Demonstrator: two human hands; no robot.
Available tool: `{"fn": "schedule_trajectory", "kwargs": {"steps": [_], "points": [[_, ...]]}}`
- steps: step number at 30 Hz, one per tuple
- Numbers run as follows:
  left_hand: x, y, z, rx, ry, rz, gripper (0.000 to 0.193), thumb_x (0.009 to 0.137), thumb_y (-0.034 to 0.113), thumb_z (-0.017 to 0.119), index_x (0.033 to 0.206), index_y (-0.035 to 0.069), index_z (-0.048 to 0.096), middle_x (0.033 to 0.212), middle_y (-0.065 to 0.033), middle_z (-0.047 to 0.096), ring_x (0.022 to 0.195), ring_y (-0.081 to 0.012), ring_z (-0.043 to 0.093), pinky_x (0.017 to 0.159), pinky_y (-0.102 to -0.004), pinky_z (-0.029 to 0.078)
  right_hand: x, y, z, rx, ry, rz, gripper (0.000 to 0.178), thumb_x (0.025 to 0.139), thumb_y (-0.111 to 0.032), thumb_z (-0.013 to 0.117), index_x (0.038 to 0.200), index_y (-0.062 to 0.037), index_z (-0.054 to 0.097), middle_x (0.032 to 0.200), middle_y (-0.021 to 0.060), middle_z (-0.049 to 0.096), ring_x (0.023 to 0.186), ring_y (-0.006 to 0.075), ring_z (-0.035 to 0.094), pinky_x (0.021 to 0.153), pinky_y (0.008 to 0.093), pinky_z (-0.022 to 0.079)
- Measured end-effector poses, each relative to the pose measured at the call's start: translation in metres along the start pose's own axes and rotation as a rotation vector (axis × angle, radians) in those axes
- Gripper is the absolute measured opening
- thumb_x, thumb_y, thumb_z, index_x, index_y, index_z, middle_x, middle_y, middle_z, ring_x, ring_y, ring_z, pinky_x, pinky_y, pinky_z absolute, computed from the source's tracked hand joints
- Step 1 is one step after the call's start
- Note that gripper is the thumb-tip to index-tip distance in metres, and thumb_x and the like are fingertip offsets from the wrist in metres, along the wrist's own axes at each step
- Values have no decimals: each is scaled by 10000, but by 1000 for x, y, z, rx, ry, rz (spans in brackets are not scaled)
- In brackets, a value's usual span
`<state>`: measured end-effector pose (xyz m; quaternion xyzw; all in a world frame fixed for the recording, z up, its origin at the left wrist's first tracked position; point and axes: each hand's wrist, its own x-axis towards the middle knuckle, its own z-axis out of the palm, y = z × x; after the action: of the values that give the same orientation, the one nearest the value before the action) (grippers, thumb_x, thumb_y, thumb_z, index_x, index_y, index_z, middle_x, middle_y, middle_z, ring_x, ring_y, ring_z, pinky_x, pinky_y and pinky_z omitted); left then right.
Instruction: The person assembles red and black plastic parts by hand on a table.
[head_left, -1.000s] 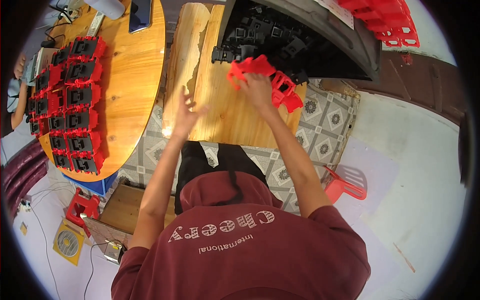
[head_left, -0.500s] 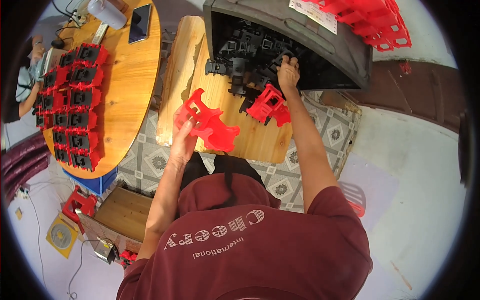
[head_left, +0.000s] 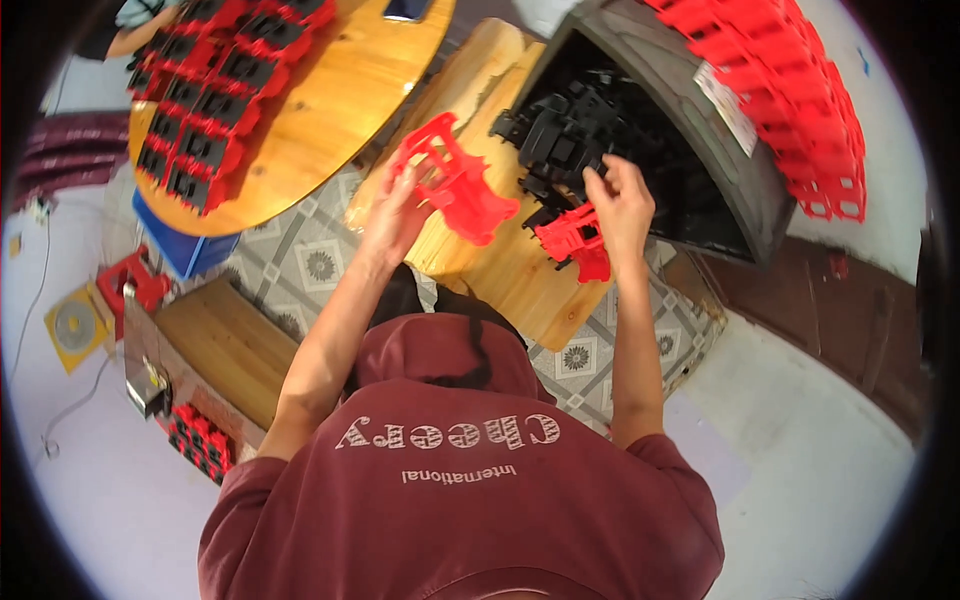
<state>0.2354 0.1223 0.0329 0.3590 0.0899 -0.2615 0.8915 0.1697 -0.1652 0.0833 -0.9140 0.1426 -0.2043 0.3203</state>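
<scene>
My left hand is closed on a red plastic frame, an open-sided piece with scalloped edges, held above the wooden board. My right hand pinches at the edge of a black plastic part by the mouth of the dark bin. Blur and overlapping pieces hide exactly where that part ends. Just below the right hand, a second red frame lies on the board, with black pieces against it.
The dark bin lies with its mouth toward me, black parts spilling out. Red frames are stacked on it. On the left, an oval wooden table bears rows of red-and-black assemblies and a phone. Another person's arm shows beyond.
The view has turned, shifting the scene. My right hand has drawn back from inside the bin, a black part now at its fingers. My left hand still holds the red frame.
</scene>
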Motion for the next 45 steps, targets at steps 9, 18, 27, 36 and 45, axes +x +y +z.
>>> {"fn": "schedule_trajectory", "kwargs": {"steps": [9,18,27,36,45], "points": [[-12,19,10,-78,-167,49,626,921,271,640,1454,169,326,1466,-61,384,1314,-324,429,1087,-488,363,-43,-120,20,89,-16,-295,249,723,-102,792,822,-34,573,627,49,567,474,174,567,427,304,451],[-12,20,2,-103,-182,50,646,927,254,638,1469,163,299,1464,-53,385,1296,-289,428,1086,-464,363,-46,-130,24,-25,-62,-374,257,735,-141,782,804,-33,559,663,63,560,508,215,575,446,314,471],[-10,20,3,-76,-212,59,648,929,259,637,1476,190,297,1419,-38,428,1240,-238,466,1059,-446,383,-45,-133,25,-26,-42,-426,252,716,-98,806,802,-15,584,616,61,551,471,172,546,426,295,442],[-22,31,34,151,-169,137,767,893,360,676,1479,169,220,1365,-60,423,1265,-226,408,1010,-434,389,-29,-139,23,58,-37,-376,279,749,-192,802,873,-17,624,680,73,562,582,215,579,546,321,485],[-14,25,48,623,120,238,428,975,336,533,1284,58,430,1078,-53,549,958,-121,515,837,-282,448,16,-123,65,479,-398,-88,410,902,-292,654,1211,-26,607,1118,140,657,1066,263,582,930,345,446]]}}
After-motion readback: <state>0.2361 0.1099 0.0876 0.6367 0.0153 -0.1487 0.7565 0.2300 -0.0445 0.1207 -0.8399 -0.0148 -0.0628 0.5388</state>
